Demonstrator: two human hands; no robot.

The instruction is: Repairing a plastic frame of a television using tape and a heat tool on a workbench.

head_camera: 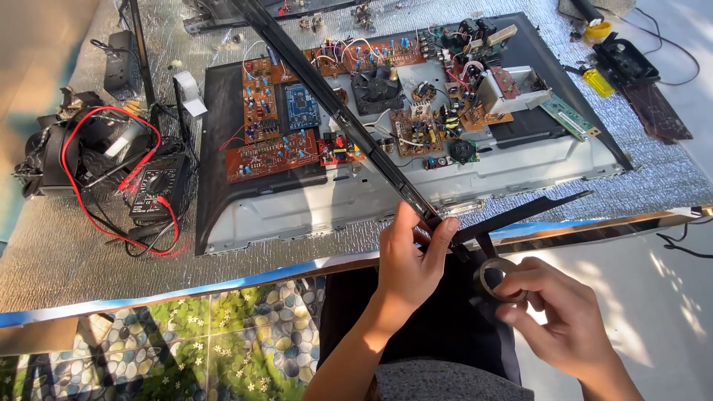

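A crinkled silver foil sheet [67, 252] covers the work surface, and on it lies the opened back panel of a flat screen [371, 197], thick with brown circuit boards [271, 152] and loose wiring. Off to the left I see a black multimeter [156, 186] with its red leads [111, 134] looped beside it.

My left hand [408, 263] is pinched shut on the near end of a long dark strip [334, 104], which runs diagonally up across the panel; the fingers clamp it low, apparently to keep that end steady above the foil's edge. My right hand [549, 312] is closed around a roll of black tape [496, 276], held just beside the left hand. A length of tape [520, 215] stretches up and to the right from where the strip is pinched (pulled taut, as far as I can judge). Near the top right sit yellow and black small parts [598, 78].
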